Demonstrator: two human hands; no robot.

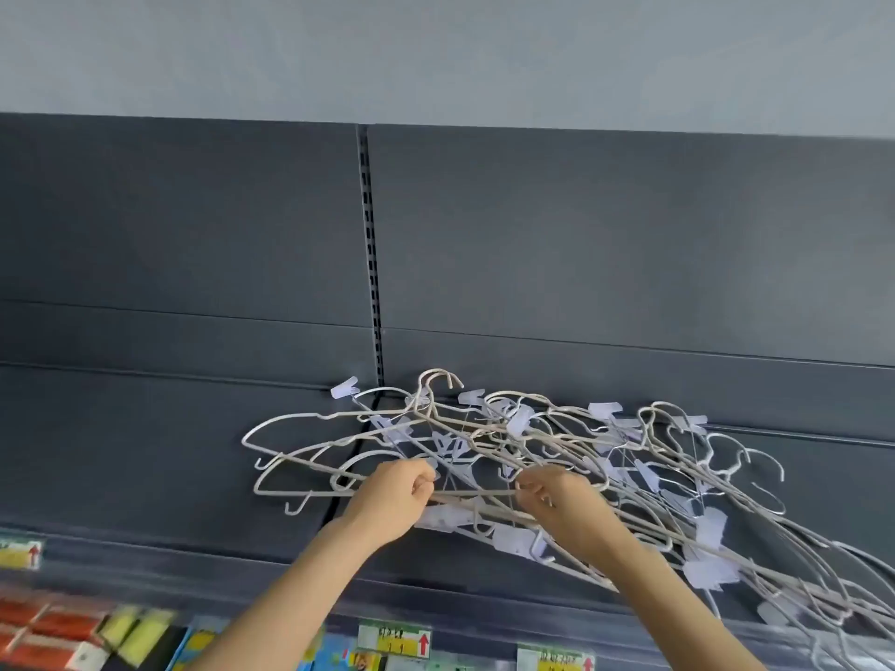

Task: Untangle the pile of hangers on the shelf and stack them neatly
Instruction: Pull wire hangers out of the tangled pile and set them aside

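Observation:
A tangled pile of thin white wire hangers (571, 457) with pale plastic clips lies on the dark grey top shelf (145, 501), spreading from the middle to the lower right. My left hand (392, 501) is closed around hanger wires at the pile's front left. My right hand (557, 496) grips a horizontal wire bar just to the right. A few hangers (300, 457) stick out to the left of my hands.
Dark back panels (629, 259) and a slotted upright (370, 254) rise behind the shelf. The shelf's front edge carries yellow price labels (394, 641). Packaged goods in red, yellow and blue (87, 627) sit on the level below.

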